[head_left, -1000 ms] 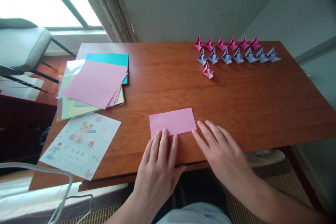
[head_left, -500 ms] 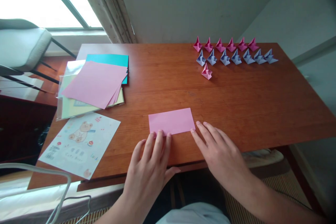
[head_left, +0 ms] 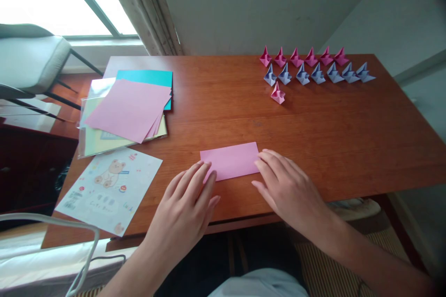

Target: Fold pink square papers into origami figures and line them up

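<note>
A pink sheet folded into a rectangle (head_left: 232,160) lies flat on the wooden table (head_left: 331,139) near its front edge. My left hand (head_left: 184,206) rests with fingers stretched out, its tips touching the sheet's lower left corner. My right hand (head_left: 287,188) lies flat with fingers apart, its tips on the sheet's right edge. Neither hand holds anything.
A stack of coloured paper (head_left: 128,106) topped by pink sheets lies at the left, with a printed bear sheet (head_left: 109,188) in front. Rows of folded pink figures (head_left: 301,57) and blue figures (head_left: 318,74) stand at the far right, one pink figure (head_left: 278,94) apart. A chair (head_left: 28,58) stands left.
My left hand slid left along the sheet's front edge to its lower left corner. My right hand moved slightly up onto the right edge.
</note>
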### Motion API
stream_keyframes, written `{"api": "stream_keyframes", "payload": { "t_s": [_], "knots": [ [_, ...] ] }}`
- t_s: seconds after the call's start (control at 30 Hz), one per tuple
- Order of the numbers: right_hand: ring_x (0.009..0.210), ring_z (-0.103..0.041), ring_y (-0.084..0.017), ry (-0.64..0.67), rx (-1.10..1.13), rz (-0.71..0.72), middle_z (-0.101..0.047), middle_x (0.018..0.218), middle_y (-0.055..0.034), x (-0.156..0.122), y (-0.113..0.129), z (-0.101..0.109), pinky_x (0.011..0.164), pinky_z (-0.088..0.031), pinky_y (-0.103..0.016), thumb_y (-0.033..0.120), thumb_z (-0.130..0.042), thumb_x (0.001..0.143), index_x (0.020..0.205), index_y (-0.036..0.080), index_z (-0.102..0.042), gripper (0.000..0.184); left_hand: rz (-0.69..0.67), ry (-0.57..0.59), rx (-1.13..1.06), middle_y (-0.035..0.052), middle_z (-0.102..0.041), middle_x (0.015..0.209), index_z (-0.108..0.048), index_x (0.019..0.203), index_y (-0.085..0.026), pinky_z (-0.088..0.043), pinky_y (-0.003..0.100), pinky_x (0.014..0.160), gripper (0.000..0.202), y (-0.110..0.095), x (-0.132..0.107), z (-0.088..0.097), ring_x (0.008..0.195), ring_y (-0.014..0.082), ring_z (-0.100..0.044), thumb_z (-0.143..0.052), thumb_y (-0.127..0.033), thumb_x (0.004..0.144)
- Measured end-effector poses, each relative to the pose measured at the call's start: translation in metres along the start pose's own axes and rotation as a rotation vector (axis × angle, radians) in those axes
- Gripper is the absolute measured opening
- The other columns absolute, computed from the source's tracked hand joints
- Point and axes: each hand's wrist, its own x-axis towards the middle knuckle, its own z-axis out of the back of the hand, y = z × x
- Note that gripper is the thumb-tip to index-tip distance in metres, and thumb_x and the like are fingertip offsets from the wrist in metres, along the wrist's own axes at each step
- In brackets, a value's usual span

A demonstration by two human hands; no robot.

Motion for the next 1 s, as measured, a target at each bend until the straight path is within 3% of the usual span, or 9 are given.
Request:
{"api": "stream_keyframes", "payload": {
  "t_s": [0.1, 0.23, 0.37, 0.6, 0.8, 1.0],
  "knots": [
    [0.130, -0.057, -0.032, 0.016, 0.034, 0.166, -0.060, 0.142, -0.0184, 0.012, -0.002, -0.008, 0.107, -0.052, -0.045, 0.014, -0.061, 0.094, 0.134, 0.006, -0.060, 0.041, -0.091, 0.013, -0.003, 0.0186, -0.065, 0.135, -0.063, 0.127, -0.006, -0.049, 0.045, 0.099, 0.035, 0.000, 0.015, -0.008, 0.122, 0.0334, -0.061, -0.057, -0.022, 0.097],
    [0.116, -0.067, -0.030, -0.059, 0.017, 0.285, -0.071, 0.127, -0.0158, 0.019, -0.004, -0.019, 0.093, -0.058, -0.042, 0.006, -0.052, 0.096, 0.122, 0.006, -0.067, 0.030, -0.135, 0.022, -0.016, 0.0139, -0.071, 0.124, -0.066, 0.122, -0.007, -0.053, 0.041, 0.087, 0.029, -0.001, 0.028, -0.017, 0.109, 0.0293, -0.067, -0.055, -0.020, 0.098],
    [0.107, -0.071, -0.029, -0.116, 0.035, 0.288, -0.075, 0.119, -0.0146, 0.021, -0.005, -0.021, 0.086, -0.058, -0.039, 0.004, -0.053, 0.095, 0.114, 0.006, -0.070, 0.026, -0.128, 0.029, -0.016, 0.0114, -0.072, 0.122, -0.067, 0.120, -0.009, -0.054, 0.041, 0.086, 0.027, -0.002, 0.032, -0.020, 0.107, 0.0291, -0.067, -0.058, -0.015, 0.095],
    [0.109, -0.066, -0.029, -0.077, 0.221, 0.242, -0.074, 0.118, -0.0139, 0.007, 0.000, -0.015, 0.095, -0.053, -0.046, 0.025, -0.059, 0.097, 0.121, 0.007, -0.067, 0.031, -0.146, 0.012, -0.065, 0.0112, -0.073, 0.120, -0.068, 0.116, -0.009, -0.054, 0.040, 0.089, 0.028, 0.004, 0.036, -0.020, 0.107, 0.0273, -0.068, -0.048, -0.009, 0.097],
    [0.118, -0.061, -0.031, -0.027, 0.332, 0.297, -0.072, 0.124, -0.0145, -0.018, 0.008, -0.016, 0.101, -0.049, -0.050, 0.042, -0.062, 0.096, 0.122, 0.009, -0.066, 0.042, -0.196, 0.032, -0.179, 0.0128, -0.071, 0.127, -0.066, 0.122, -0.009, -0.052, 0.043, 0.099, 0.030, 0.009, 0.030, -0.021, 0.119, 0.0294, -0.065, -0.048, -0.014, 0.099],
    [0.115, -0.065, -0.024, -0.154, 0.326, 0.371, -0.076, 0.118, -0.0079, -0.031, 0.015, -0.022, 0.102, -0.050, -0.043, 0.012, -0.058, 0.097, 0.113, 0.015, -0.072, 0.021, -0.200, 0.030, -0.398, 0.0138, -0.070, 0.128, -0.065, 0.122, -0.010, -0.052, 0.042, 0.102, 0.029, 0.006, 0.026, -0.022, 0.120, 0.0267, -0.065, -0.049, -0.013, 0.098]
  ]
}}
